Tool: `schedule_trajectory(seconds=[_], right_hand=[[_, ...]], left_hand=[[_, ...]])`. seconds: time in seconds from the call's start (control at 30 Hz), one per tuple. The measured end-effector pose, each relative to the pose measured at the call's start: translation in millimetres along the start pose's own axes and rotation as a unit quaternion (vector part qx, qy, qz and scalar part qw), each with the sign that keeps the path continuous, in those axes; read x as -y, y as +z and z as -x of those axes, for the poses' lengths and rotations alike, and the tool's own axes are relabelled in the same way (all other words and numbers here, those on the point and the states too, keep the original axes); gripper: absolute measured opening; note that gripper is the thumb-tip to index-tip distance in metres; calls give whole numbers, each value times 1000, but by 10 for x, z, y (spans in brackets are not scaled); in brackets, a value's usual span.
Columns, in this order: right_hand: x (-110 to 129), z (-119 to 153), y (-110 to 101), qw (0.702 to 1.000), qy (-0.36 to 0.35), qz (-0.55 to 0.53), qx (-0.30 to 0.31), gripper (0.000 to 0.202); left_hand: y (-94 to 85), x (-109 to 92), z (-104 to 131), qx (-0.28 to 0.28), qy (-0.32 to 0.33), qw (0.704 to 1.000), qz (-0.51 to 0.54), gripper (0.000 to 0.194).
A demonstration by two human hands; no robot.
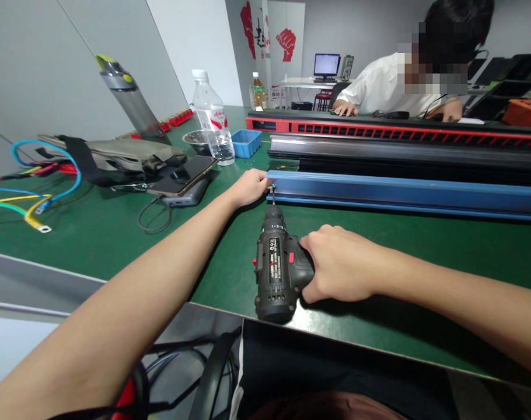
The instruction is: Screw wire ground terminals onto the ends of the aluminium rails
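A long blue metal profile (401, 190) lies across the green table. At its left end is my left hand (250, 187), with its fingers closed on the end of the profile. My right hand (342, 263) is wrapped round the handle of a black power drill (275, 268), which lies on its side and points away from me. The drill's bit (273, 197) reaches a small fastener at the profile's left end, close to my left fingertips. Whether the bit sits in the fastener is too small to tell.
Behind the profile lie a dark grey profile (379, 148) and a red-and-black rail (370, 127). A water bottle (213, 119), blue bin (247, 143), phone (184, 175), bag (129, 154) and cables (33, 204) stand or lie to the left. Across the table sits a person in white (379, 81).
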State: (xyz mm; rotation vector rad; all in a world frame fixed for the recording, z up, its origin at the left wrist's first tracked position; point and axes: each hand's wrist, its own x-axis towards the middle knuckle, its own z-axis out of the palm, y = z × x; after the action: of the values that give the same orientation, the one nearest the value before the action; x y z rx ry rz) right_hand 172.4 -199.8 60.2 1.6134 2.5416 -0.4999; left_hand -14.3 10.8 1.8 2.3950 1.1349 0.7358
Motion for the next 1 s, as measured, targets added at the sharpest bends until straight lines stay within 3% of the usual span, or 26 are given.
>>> schedule_trajectory(seconds=[1.0], right_hand=[[20, 7, -19, 1000, 5, 0, 16, 32]], left_hand=[[2, 9, -5, -7, -3, 1000, 9, 39]])
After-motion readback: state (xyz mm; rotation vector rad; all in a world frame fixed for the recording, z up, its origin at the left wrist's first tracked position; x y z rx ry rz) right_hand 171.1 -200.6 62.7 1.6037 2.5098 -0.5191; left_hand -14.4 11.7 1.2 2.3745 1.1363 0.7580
